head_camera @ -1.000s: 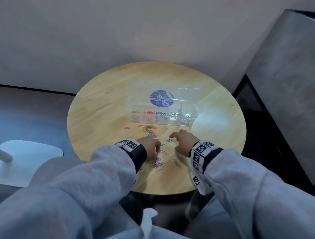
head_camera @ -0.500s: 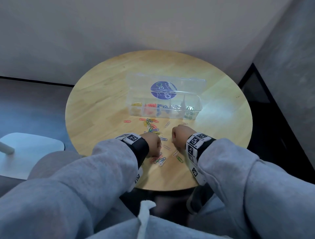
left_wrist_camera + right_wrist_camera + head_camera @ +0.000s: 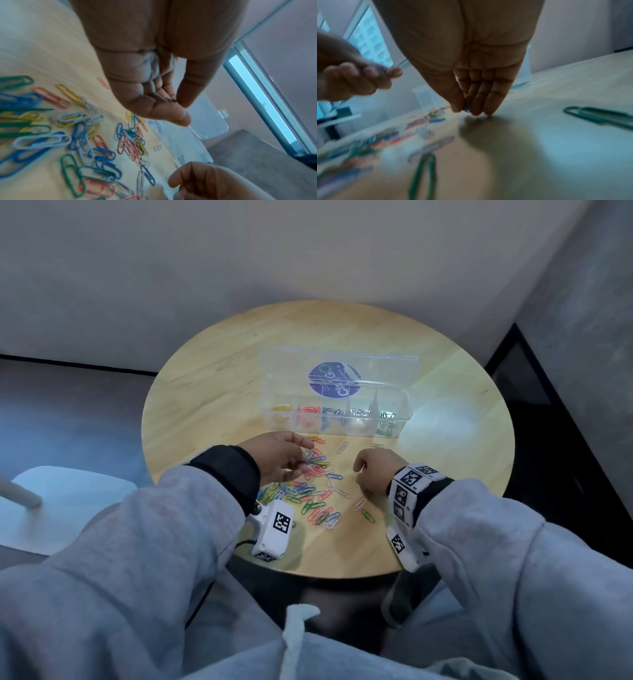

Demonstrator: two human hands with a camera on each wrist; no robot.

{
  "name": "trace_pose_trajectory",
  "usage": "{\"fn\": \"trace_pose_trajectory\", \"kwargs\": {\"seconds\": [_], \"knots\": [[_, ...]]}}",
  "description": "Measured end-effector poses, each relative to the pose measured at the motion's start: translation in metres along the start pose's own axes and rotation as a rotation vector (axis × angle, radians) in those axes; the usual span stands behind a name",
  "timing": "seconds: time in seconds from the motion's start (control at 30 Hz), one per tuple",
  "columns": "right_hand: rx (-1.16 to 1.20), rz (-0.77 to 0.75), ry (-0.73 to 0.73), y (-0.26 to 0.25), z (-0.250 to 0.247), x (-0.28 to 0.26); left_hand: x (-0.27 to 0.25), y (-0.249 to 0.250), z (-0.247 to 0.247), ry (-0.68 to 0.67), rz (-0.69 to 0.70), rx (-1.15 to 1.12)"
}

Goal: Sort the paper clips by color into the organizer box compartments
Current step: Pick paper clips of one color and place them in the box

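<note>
While the head view shows both hands low over the round surface (image 3: 205, 392), the loose paper clips (image 3: 310, 491) lie mostly between the left hand (image 3: 277, 457) and the right hand (image 3: 375, 472); beyond both hands stands the clear organizer box (image 3: 337, 414), lid back, with small lots of yellow, red, blue, pale and green clips already in separate compartments; I judge the sorting begun but far from done, since the pile outside looks larger than what sits inside. Seen from the left wrist, the left hand (image 3: 154, 83) has its fingers curled toward the thumb, pinching a small dark blue thing (image 3: 173, 100), probably a clip, though it is too hidden to be sure; the mixed clips (image 3: 82, 135) spread below and beside it, the box (image 3: 202, 121) just past its fingertips. Seen from the right wrist, the right hand (image 3: 477, 86) points down, fingertips (image 3: 488, 109) touching the surface, thumb and fingers closed on a blue clip (image 3: 467, 107); a green clip (image 3: 597, 115) lies apart to its outer side.
</note>
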State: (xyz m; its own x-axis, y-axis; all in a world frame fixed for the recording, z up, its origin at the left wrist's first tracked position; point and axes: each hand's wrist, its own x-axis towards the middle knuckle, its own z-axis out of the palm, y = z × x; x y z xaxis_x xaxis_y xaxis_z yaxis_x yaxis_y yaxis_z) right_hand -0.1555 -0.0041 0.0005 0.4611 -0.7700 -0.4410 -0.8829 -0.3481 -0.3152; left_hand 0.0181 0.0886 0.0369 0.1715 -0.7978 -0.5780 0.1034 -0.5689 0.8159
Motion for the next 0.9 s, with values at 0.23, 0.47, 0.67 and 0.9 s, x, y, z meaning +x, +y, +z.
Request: {"fn": "trace_pose_trajectory", "kwargs": {"seconds": [0.23,0.47,0.67,0.9], "knots": [[0.591,0.108,-0.029,-0.008,-0.010,-0.003,0.001,-0.004,0.007,0.087,-0.089,-0.151],[0.199,0.011,-0.081,-0.019,0.003,0.005,-0.002,0.003,0.022,-0.037,0.092,0.791],[-0.018,-0.036,-0.046,-0.032,0.005,0.004,-0.003,-0.005,0.036,-0.088,0.148,1.035],[-0.071,-0.002,-0.140,-0.023,0.004,0.002,0.003,-0.018,0.054,-0.153,0.143,1.251]]}}
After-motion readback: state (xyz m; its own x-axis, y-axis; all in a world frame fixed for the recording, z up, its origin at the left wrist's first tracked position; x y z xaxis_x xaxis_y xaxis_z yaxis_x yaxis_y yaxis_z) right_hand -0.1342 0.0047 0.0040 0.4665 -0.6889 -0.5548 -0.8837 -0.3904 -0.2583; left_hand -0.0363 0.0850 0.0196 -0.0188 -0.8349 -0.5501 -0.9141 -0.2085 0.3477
